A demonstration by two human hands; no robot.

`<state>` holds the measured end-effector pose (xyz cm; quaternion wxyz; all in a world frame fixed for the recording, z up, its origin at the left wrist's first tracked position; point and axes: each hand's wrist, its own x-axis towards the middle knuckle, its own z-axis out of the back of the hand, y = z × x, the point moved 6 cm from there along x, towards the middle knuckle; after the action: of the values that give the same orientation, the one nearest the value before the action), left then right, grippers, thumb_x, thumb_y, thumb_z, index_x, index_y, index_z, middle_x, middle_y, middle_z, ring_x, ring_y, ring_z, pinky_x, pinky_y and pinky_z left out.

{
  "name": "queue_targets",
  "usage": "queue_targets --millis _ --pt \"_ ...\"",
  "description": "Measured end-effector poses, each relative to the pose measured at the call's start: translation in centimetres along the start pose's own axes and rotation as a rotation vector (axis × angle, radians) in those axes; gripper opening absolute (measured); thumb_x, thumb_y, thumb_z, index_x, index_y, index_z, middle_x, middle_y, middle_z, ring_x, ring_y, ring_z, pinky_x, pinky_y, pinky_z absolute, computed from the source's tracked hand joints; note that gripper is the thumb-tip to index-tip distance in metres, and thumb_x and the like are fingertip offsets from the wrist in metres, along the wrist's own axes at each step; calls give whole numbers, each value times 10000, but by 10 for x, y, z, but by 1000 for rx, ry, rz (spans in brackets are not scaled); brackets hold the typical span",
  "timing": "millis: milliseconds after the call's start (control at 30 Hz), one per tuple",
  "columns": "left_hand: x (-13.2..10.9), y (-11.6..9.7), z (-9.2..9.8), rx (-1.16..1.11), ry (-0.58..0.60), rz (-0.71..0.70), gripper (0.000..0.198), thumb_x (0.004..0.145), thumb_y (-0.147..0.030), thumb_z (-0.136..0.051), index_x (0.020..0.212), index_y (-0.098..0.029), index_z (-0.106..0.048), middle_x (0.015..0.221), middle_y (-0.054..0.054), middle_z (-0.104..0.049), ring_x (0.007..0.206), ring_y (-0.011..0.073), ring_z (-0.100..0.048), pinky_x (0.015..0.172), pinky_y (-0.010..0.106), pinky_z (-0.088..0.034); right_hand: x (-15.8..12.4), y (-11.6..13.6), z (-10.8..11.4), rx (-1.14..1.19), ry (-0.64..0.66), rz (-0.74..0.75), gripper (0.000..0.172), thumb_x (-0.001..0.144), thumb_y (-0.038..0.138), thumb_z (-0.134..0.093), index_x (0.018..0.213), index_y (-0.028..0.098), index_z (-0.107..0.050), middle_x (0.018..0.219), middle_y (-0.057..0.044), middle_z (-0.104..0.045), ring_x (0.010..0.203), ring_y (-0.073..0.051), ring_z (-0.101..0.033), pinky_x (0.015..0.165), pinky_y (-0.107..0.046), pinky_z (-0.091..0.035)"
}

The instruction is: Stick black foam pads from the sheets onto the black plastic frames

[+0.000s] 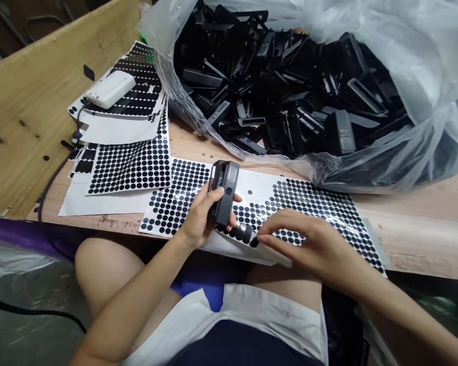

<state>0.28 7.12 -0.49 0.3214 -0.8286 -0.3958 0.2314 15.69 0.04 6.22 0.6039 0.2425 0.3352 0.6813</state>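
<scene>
My left hand [201, 216] is wrapped round a black textured plastic part [226, 201], held upright above a white sheet of black round stickers [309, 203]. A round dark spot shows on the part's face, near my left thumb. To the right, my right hand [301, 236] pinches a small black round sticker [254, 241] between thumb and forefinger, just over the sheet's front edge. The sheet curls down there over the table edge, and the area beside the fingertips is slightly blurred.
A large clear plastic bag [191, 114] full of black plastic parts [290, 101] fills the back of the table. More sticker sheets [133, 165] lie at the left under a white power bank [110, 89] with a cable. A wooden board [30, 112] borders the left side.
</scene>
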Motion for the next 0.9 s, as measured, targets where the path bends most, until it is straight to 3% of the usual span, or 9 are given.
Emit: queue_targets --millis 100,167,233,300,433,900 --pt "-1 2 -2 30 55 44 417 853 -479 -700 1070 -169 -523 960 100 -766 460 126 -643 397 216 -471 9 2 21 330 -137 -137 310 763 598 -806 754 293 -751 778 -48 -726 735 -249 -674 699 -392 -563" --pt "-2 2 -4 50 101 66 429 845 -475 -708 1081 -165 -528 955 116 -776 439 133 -642 383 215 -464 22 1 30 511 -225 -195 356 675 612 -868 738 285 -742 850 -43 -738 823 -257 -689 771 -401 -584" --pt "-3 4 -5 55 135 85 433 843 -461 -712 1100 -167 -526 937 118 -781 429 144 -649 370 209 -456 38 0 30 595 -223 -198 368 643 592 -893 722 267 -738 977 -53 -759 964 -288 -694 872 -437 -582" --pt "-3 5 -5 48 152 104 449 842 -450 -714 1132 -167 -520 900 111 -782 422 154 -653 360 203 -452 52 1 25 621 -164 -186 353 664 572 -885 716 252 -745 1052 -62 -768 1048 -305 -684 918 -452 -570" --pt "-3 6 -3 22 143 119 490 829 -450 -721 1162 -150 -523 878 115 -783 418 164 -656 361 212 -467 65 -1 16 652 -97 -165 303 715 538 -867 741 252 -769 1015 -50 -775 1010 -268 -690 900 -407 -565" --pt "-3 6 -3 3 158 129 477 835 -461 -720 1138 -138 -544 886 117 -776 426 157 -659 365 203 -475 69 -6 14 596 -100 -178 336 706 567 -868 762 246 -787 927 -41 -749 913 -238 -673 839 -367 -545"
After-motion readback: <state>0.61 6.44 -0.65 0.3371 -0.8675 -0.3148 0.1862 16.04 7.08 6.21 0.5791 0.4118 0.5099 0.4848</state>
